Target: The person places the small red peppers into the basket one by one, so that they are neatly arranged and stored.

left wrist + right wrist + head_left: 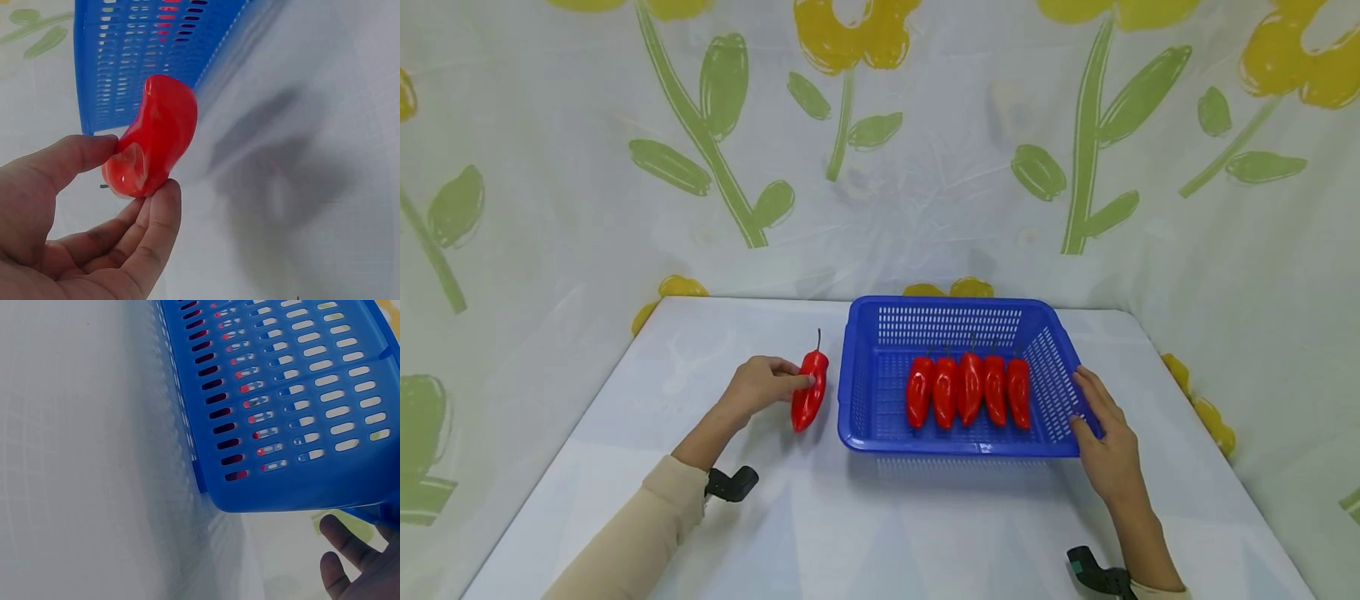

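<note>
My left hand [765, 385] pinches a glossy red chili pepper [811, 392] between thumb and fingertips, left of the blue plastic basket [917, 447]. In the left wrist view the pepper [164, 119] is held off the table, its shadow falling apart from it. My right hand [1108, 446] grips the basket's right rim near the front corner. Only some of its fingers [350, 540] show in the right wrist view, beyond the basket wall [294, 481]; the rest is cut off. Several red peppers [970, 389] lie side by side in the basket, stems away from me.
The basket stands on a white table [820, 533], toward its back edge. Behind the table hangs a pale curtain [925, 183] printed with yellow flowers and green leaves. A black wrist strap mount [733, 483] sits on the left wrist, another [1097, 573] on the right.
</note>
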Demonstrator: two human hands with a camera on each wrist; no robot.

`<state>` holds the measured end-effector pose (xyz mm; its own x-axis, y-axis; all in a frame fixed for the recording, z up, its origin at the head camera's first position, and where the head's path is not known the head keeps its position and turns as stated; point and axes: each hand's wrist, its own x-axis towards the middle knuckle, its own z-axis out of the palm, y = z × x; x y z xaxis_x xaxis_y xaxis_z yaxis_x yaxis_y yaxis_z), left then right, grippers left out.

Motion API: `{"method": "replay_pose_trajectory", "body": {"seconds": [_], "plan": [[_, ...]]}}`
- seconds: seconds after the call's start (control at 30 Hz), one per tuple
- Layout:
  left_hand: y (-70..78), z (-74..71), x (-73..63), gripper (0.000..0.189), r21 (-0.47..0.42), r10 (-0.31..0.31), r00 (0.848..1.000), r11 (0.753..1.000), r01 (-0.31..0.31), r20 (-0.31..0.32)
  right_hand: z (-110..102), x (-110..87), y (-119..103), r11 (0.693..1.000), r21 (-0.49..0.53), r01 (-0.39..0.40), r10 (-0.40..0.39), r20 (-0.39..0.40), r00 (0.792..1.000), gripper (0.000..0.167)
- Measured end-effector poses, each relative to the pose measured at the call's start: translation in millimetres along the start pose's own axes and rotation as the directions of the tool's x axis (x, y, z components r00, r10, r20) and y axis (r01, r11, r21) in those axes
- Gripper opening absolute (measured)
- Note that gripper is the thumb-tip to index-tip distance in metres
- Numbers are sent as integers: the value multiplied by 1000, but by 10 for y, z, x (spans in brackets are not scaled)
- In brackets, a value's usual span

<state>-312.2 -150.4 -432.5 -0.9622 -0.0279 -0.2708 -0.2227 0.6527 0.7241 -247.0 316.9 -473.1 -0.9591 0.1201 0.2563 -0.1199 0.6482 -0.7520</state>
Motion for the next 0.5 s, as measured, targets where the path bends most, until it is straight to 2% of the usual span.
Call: {"method": "replay_pose_trajectory", "body": {"seconds": [0.27,0.5], "plan": [[100,-102,-56,52,-82,0,1000,997,0,3,1,9,-8,1000,0,-5,5,-3,1000,59],[162,-158,-83,55,-186,4,1000,983,-3,3,4,-1,-6,1000,-9,-5,5,-5,1000,59]]}}
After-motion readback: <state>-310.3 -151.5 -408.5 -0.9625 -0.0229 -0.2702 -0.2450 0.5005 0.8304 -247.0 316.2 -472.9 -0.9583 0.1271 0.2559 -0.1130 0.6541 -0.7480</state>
